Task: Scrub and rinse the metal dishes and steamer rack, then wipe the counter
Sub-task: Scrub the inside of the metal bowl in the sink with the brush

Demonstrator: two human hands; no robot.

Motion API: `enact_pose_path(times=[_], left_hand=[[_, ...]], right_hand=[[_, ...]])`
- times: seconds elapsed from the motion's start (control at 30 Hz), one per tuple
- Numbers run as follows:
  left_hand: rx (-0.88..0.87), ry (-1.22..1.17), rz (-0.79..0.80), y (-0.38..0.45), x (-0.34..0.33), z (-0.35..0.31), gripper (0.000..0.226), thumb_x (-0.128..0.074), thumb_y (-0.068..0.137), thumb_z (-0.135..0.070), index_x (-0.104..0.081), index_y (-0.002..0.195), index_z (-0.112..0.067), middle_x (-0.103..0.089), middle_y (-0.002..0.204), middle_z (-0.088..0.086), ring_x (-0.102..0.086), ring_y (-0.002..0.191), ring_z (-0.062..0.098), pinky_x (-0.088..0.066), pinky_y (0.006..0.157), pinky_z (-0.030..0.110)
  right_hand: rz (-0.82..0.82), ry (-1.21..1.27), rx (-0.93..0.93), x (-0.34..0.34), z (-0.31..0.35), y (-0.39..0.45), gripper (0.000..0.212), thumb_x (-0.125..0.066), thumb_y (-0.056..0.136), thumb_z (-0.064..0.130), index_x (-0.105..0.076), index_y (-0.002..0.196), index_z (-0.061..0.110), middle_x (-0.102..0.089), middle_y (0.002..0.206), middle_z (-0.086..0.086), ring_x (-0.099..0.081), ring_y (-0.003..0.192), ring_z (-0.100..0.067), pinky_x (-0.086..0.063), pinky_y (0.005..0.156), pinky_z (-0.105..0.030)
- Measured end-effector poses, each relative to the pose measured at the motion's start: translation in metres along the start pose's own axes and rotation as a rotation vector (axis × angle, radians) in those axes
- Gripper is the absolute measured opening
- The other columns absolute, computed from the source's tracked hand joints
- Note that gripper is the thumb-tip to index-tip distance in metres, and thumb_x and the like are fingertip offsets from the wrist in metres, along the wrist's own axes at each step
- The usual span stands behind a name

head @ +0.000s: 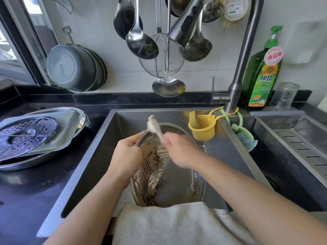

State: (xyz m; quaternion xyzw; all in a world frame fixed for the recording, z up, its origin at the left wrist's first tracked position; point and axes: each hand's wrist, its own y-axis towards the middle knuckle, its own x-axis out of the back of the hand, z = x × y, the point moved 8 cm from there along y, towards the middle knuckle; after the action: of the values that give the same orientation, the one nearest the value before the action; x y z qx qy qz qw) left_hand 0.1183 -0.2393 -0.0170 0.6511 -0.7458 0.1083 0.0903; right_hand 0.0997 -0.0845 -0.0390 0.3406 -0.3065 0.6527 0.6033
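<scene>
Over the steel sink (99,138), the round, residue-streaked metal dish (164,174) is tilted for access, its far-left rim gripped by left hand (126,154) fingers. A pale-headed scrubbing brush (153,126) is clasped in the blurred right hand (180,149). The perforated steamer rack (23,133) is left waiting on the left counter (26,191).

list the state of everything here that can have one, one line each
metal dish: tilted in the sink, streaked with brown residue
left hand: fingers gripping the dish rim
right hand: closed on the brush, blurred
brush: raised over the dish's upper rim
faucet: no water running
steamer rack: lying on stacked trays on the counter
towel: draped over the sink's front edge
</scene>
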Motion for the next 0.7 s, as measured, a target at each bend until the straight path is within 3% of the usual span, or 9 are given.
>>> enact_pose_path(times=[0.07, 0.1, 0.17, 0.27, 0.4, 0.53, 0.6, 0.7], left_hand=[[0.020, 0.019, 0.004, 0.000, 0.002, 0.004, 0.048, -0.051, 0.095, 0.007, -0.081, 0.087, -0.029, -0.079, 0.090, 0.002, -0.075, 0.094, 0.026, -0.062, 0.083, 0.046], [0.027, 0.014, 0.001, 0.001, 0.003, 0.005, 0.048, -0.050, 0.096, 0.007, -0.080, 0.087, -0.028, -0.079, 0.089, 0.003, -0.075, 0.094, 0.026, -0.063, 0.079, 0.045], [0.037, -0.027, 0.005, 0.001, 0.003, 0.004, 0.059, -0.046, 0.096, 0.011, -0.077, 0.093, -0.039, -0.080, 0.088, -0.003, -0.077, 0.087, 0.019, -0.064, 0.071, 0.037], [0.021, -0.042, 0.029, 0.000, -0.002, 0.000, 0.067, -0.045, 0.095, 0.014, -0.073, 0.098, -0.046, -0.080, 0.090, -0.011, -0.077, 0.086, 0.014, -0.065, 0.074, 0.035], [0.036, -0.010, 0.032, 0.002, 0.001, 0.008, 0.049, -0.048, 0.093, 0.011, -0.081, 0.088, -0.025, -0.079, 0.088, 0.004, -0.074, 0.095, 0.029, -0.059, 0.080, 0.040], [0.055, -0.131, 0.106, 0.002, -0.002, 0.008, 0.066, -0.043, 0.093, 0.016, -0.076, 0.105, -0.040, -0.080, 0.096, -0.002, -0.077, 0.090, 0.016, -0.062, 0.073, 0.031], [0.063, -0.159, 0.127, 0.003, -0.008, 0.010, 0.074, -0.040, 0.089, 0.020, -0.076, 0.109, -0.041, -0.080, 0.099, -0.003, -0.077, 0.093, 0.017, -0.064, 0.079, 0.037], [0.096, -0.193, 0.123, 0.008, -0.008, 0.022, 0.064, -0.039, 0.084, 0.021, -0.081, 0.092, -0.026, -0.078, 0.094, 0.012, -0.074, 0.099, 0.037, -0.059, 0.093, 0.059]], right_hand=[[0.080, 0.004, 0.108, -0.016, 0.018, -0.011, 0.034, -0.036, 0.109, 0.037, -0.049, 0.080, 0.024, -0.057, 0.073, -0.002, -0.052, 0.061, -0.024, -0.038, 0.054, -0.036], [0.061, -0.020, 0.107, -0.015, 0.016, -0.009, 0.034, -0.036, 0.109, 0.037, -0.048, 0.080, 0.025, -0.057, 0.073, -0.002, -0.052, 0.061, -0.024, -0.038, 0.053, -0.036], [-0.038, -0.051, -0.006, 0.002, -0.003, 0.003, 0.033, -0.032, 0.110, 0.034, -0.047, 0.082, 0.024, -0.055, 0.074, -0.001, -0.050, 0.060, -0.021, -0.034, 0.050, -0.032], [-0.104, -0.083, -0.121, 0.017, -0.023, 0.010, 0.034, -0.030, 0.110, 0.034, -0.046, 0.085, 0.021, -0.057, 0.082, -0.005, -0.056, 0.073, -0.028, -0.038, 0.055, -0.038], [0.119, 0.016, 0.112, -0.022, 0.017, -0.013, 0.036, -0.036, 0.109, 0.038, -0.047, 0.078, 0.024, -0.057, 0.074, -0.002, -0.051, 0.062, -0.023, -0.040, 0.057, -0.039], [-0.067, -0.054, -0.036, 0.006, -0.011, 0.008, 0.034, -0.032, 0.109, 0.035, -0.051, 0.083, 0.023, -0.058, 0.077, -0.003, -0.054, 0.065, -0.023, -0.042, 0.056, -0.038], [-0.085, -0.060, -0.066, 0.009, -0.015, 0.009, 0.034, -0.032, 0.109, 0.034, -0.051, 0.083, 0.022, -0.059, 0.079, -0.003, -0.056, 0.070, -0.025, -0.044, 0.059, -0.038], [0.099, -0.016, 0.100, -0.021, 0.016, -0.010, 0.036, -0.035, 0.110, 0.036, -0.049, 0.080, 0.021, -0.055, 0.074, -0.002, -0.049, 0.062, -0.020, -0.037, 0.056, -0.035]])
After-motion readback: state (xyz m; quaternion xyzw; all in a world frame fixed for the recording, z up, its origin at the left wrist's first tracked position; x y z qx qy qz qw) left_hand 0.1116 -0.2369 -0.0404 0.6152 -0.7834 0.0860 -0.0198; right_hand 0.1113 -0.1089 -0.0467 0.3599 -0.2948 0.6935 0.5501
